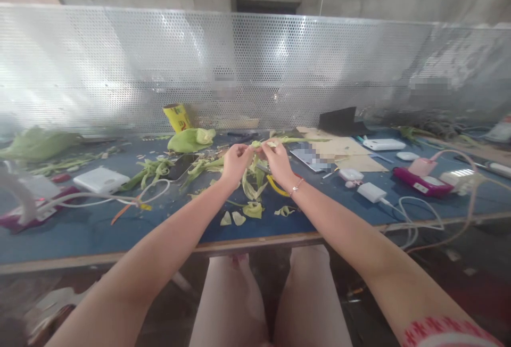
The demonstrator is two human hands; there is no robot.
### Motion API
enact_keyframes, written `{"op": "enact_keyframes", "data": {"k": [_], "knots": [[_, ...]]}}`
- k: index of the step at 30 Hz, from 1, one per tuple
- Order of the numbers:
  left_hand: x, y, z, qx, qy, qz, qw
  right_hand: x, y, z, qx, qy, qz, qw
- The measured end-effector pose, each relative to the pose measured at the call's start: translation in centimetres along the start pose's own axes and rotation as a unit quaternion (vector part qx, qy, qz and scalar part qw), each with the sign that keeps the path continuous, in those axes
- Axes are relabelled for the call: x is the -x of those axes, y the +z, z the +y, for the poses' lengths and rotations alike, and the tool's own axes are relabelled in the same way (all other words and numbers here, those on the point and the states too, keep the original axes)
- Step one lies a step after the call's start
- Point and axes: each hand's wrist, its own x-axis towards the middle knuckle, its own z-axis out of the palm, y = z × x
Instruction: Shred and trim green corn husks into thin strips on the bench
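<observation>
Above the blue tabletop, my left hand (236, 163) and my right hand (278, 162) meet with fingertips pinched on a small pale green plant piece (256, 145). Its details are partly covered by my fingers. A long green stem (305, 139) stretches to the right behind my right hand. Below the hands hang or lie pale leafy strips (253, 184); I cannot tell whether they join the held piece. Nearer the table edge lie a curled leaf piece (253, 209) and two pale petal-like scraps (232, 219). Something yellow and curved (277, 186) is beside my right wrist.
A large green leafy head (190, 140) and a yellow tube (177, 117) stand behind on the left. A phone (311, 156) and brown cardboard (359, 155) lie right. Purple power strips (422, 182), chargers and white cables occupy both sides. A perforated metal screen (255, 65) closes the back.
</observation>
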Motion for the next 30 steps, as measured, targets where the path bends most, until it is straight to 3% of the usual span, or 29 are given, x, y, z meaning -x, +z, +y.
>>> {"op": "enact_keyframes", "data": {"k": [6,14,23,30], "knots": [[-1.4,-0.5,-0.9,0.092,-0.047,-0.065,0.993,-0.8,-1.2,-0.3,0.006,0.023,-0.035,0.999],[-2.0,-1.7,-0.6,-0.096,0.033,-0.110,0.989,-1.3,-2.0,-0.3,0.046,0.002,0.004,0.999],[-1.9,-2.1,-0.3,-0.135,0.063,-0.111,0.983,-1.5,-2.2,-0.4,-0.014,0.020,0.021,0.999],[-2.0,-1.9,-0.7,-0.093,0.087,-0.132,0.983,-1.6,-2.1,-0.5,-0.059,0.015,0.031,0.998]]}}
